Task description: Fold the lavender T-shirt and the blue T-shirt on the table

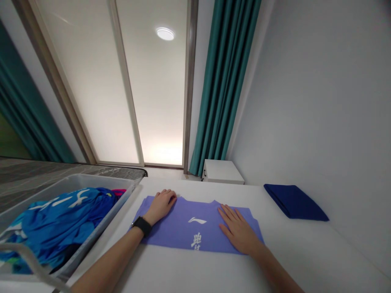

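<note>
One bare hand, the left hand (161, 204), rests at the upper left of a purple shirt (183, 232) on a white table (183, 270), its fingers bent and drawn together near the collar edge; whether they pinch any cloth cannot be seen. The right hand (240, 232) lies palm down on the shirt's right side, fingers spread and angled up toward the neckline, the thumb held apart and pointing inward. A black watch (142, 226) circles the left wrist, and both forearms reach in from the bottom of the view, slanting toward each other.

Between the hands, the shirt lies flat in a wide, folded panel, its neckline facing away from the person, a white logo (197, 220) on its chest and white lettering (196, 240) running down to the near edge. To the right, well apart from the shirt, a folded dark blue cloth (295, 201) sits near the wall (330, 101). At left, a pale plastic bin (102, 228) holds a heap of blue garments (67, 219). Beyond the table's far edge stand a white cabinet (222, 171), a teal curtain (224, 89) and frosted sliding doors (155, 101).
</note>
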Tool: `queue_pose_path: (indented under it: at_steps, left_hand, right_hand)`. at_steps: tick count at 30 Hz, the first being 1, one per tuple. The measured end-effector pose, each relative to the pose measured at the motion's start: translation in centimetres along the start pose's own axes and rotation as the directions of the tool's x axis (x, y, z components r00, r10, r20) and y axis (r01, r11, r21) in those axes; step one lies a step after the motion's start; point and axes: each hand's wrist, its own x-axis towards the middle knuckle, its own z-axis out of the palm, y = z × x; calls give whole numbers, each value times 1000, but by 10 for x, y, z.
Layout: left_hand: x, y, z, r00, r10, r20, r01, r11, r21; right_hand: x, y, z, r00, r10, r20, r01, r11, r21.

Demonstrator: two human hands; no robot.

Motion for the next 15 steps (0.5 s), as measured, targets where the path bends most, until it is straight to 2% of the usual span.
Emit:
queue_pose_path:
  at_steps: [4, 8, 12, 15]
  left_hand:
    - [-2, 2, -2, 1000, 29, -10, -29, 999, -22]
    - [-1, 1, -3, 997, 62, -40, -63, 998, -17]
    - [-1, 0, 0, 997, 68, -44, -67, 998, 4]
    - [0, 0, 3, 996, 75, -50, -74, 997, 16]
  right_hand:
    - [0, 8, 5, 995, 28, -91, -23, 998, 57]
    - [13, 25, 1, 974, 106, -202, -94, 993, 69]
    - [31, 37, -10, 972, 138, -189, -134, 990, 33]
    - [44, 35, -13, 974, 143, -175, -142, 990, 14]
